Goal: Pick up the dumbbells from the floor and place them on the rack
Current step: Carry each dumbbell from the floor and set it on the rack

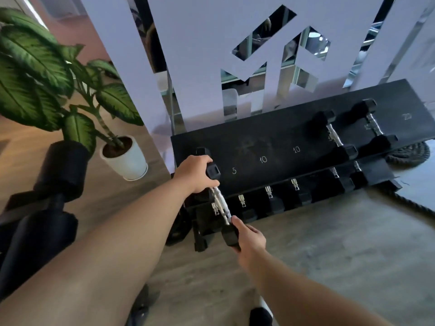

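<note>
Matt black rack (270, 137), shiny knurled-metal dumbbell (220, 201) handle

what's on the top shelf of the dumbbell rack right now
Two black hex dumbbells lie near its right end. At the left end, a small dumbbell is held by the left hand and right hand. Another dark head shows behind the left hand, mostly hidden.

1. The left hand (196, 174) and right hand (249, 240) each grip one black head of a small dumbbell (220, 203) — its chrome handle spans between them.
2. It hangs at the left end of the black rack (282, 137), by the painted "5".
3. Two larger dumbbells (353, 128) lie on the top shelf, to the right.
4. A potted plant (70, 90) stands on the wooden floor (329, 231) — left of the rack.
</note>
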`<action>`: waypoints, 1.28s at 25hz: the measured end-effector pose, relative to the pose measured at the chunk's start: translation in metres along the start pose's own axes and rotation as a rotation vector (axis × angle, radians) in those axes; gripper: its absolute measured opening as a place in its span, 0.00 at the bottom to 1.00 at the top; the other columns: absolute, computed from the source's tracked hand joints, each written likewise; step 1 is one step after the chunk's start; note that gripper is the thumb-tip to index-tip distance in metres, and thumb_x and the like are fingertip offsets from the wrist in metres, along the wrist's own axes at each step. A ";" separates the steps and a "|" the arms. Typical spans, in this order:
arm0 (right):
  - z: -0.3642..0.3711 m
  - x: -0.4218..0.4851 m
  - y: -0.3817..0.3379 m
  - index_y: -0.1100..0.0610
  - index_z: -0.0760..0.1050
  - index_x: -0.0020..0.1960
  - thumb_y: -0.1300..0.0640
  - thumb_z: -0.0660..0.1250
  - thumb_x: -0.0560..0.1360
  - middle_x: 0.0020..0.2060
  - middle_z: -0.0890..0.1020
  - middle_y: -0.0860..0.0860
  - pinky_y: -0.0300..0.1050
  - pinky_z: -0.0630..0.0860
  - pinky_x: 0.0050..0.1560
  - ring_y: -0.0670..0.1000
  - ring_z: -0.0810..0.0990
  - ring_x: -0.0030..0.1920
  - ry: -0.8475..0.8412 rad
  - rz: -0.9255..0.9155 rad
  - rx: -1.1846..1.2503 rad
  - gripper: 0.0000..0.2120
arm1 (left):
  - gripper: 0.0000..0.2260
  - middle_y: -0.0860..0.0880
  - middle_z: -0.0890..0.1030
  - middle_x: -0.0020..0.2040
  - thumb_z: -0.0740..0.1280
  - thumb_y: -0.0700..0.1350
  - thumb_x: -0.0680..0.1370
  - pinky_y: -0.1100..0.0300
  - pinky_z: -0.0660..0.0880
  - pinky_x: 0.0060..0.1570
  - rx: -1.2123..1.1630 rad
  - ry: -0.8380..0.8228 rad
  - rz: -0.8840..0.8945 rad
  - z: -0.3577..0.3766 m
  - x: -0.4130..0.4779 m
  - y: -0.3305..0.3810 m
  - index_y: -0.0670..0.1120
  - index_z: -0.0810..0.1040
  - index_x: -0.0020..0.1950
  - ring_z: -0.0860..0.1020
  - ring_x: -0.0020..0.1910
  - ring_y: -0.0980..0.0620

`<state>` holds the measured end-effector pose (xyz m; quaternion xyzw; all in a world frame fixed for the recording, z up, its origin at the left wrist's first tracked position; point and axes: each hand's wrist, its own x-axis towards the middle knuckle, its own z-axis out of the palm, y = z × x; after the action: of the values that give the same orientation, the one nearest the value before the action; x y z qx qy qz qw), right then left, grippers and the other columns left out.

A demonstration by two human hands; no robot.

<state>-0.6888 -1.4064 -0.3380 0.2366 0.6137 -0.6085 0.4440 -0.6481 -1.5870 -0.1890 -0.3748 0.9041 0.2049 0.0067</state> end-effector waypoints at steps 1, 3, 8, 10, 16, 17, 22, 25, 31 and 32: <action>0.010 0.017 -0.015 0.59 0.80 0.61 0.52 0.87 0.61 0.48 0.87 0.58 0.55 0.87 0.47 0.57 0.88 0.45 0.008 0.000 -0.009 0.32 | 0.36 0.44 0.80 0.68 0.80 0.54 0.72 0.50 0.79 0.59 0.000 -0.002 0.001 0.001 0.025 0.003 0.47 0.73 0.76 0.80 0.63 0.41; 0.028 0.044 -0.040 0.58 0.80 0.62 0.51 0.88 0.59 0.46 0.87 0.57 0.57 0.86 0.52 0.57 0.88 0.45 0.033 -0.015 -0.035 0.35 | 0.34 0.45 0.81 0.65 0.80 0.52 0.71 0.51 0.79 0.58 -0.014 -0.002 0.007 0.003 0.068 0.006 0.47 0.74 0.75 0.81 0.60 0.43; 0.076 0.107 -0.095 0.56 0.80 0.64 0.42 0.86 0.59 0.48 0.85 0.52 0.55 0.84 0.57 0.55 0.86 0.47 0.141 -0.033 -0.110 0.39 | 0.30 0.48 0.84 0.59 0.81 0.50 0.71 0.54 0.79 0.54 -0.047 -0.016 0.016 0.019 0.177 0.000 0.50 0.76 0.70 0.82 0.56 0.46; 0.091 0.136 -0.106 0.56 0.79 0.66 0.41 0.83 0.64 0.48 0.83 0.50 0.51 0.82 0.55 0.53 0.83 0.46 0.172 -0.026 -0.143 0.36 | 0.30 0.49 0.83 0.59 0.81 0.50 0.71 0.54 0.79 0.55 -0.042 -0.057 0.009 0.032 0.219 -0.008 0.51 0.76 0.70 0.82 0.58 0.46; 0.150 0.238 -0.110 0.57 0.78 0.68 0.41 0.82 0.66 0.58 0.84 0.54 0.46 0.79 0.55 0.54 0.83 0.53 0.331 -0.032 -0.154 0.36 | 0.33 0.47 0.82 0.64 0.81 0.49 0.72 0.53 0.76 0.62 -0.001 -0.169 0.047 0.100 0.334 -0.051 0.51 0.74 0.74 0.80 0.65 0.46; 0.156 0.252 -0.110 0.57 0.77 0.68 0.41 0.81 0.67 0.60 0.83 0.54 0.46 0.77 0.54 0.54 0.82 0.53 0.345 -0.025 -0.163 0.36 | 0.34 0.47 0.82 0.66 0.81 0.50 0.72 0.52 0.76 0.63 0.005 -0.179 0.041 0.109 0.347 -0.057 0.50 0.73 0.75 0.80 0.66 0.45; 0.167 0.283 -0.107 0.57 0.76 0.70 0.43 0.79 0.71 0.66 0.79 0.56 0.44 0.72 0.58 0.57 0.80 0.64 0.478 -0.016 -0.185 0.32 | 0.35 0.46 0.81 0.67 0.81 0.51 0.72 0.54 0.76 0.63 -0.027 -0.239 0.054 0.143 0.382 -0.077 0.49 0.72 0.76 0.79 0.67 0.45; 0.169 0.283 -0.104 0.54 0.79 0.69 0.47 0.76 0.75 0.67 0.76 0.57 0.48 0.74 0.60 0.60 0.78 0.65 0.588 0.016 -0.218 0.25 | 0.33 0.46 0.82 0.66 0.80 0.50 0.73 0.52 0.79 0.61 -0.014 -0.277 0.095 0.163 0.385 -0.076 0.50 0.71 0.76 0.81 0.64 0.45; 0.160 0.274 -0.098 0.44 0.73 0.73 0.45 0.74 0.76 0.68 0.70 0.51 0.55 0.65 0.72 0.57 0.67 0.69 0.422 -0.135 -0.784 0.27 | 0.32 0.46 0.77 0.72 0.76 0.52 0.76 0.49 0.76 0.64 0.099 -0.318 0.168 0.176 0.394 -0.085 0.47 0.69 0.77 0.73 0.71 0.44; 0.157 0.274 -0.097 0.43 0.70 0.75 0.44 0.75 0.74 0.69 0.70 0.51 0.56 0.63 0.72 0.57 0.66 0.70 0.368 -0.125 -0.881 0.32 | 0.33 0.46 0.77 0.72 0.77 0.53 0.76 0.49 0.76 0.64 0.110 -0.334 0.170 0.175 0.396 -0.086 0.47 0.69 0.77 0.73 0.71 0.44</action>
<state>-0.8643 -1.6393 -0.4928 0.0923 0.8947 -0.2641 0.3483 -0.8993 -1.8429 -0.4465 -0.2571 0.9286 0.2143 0.1601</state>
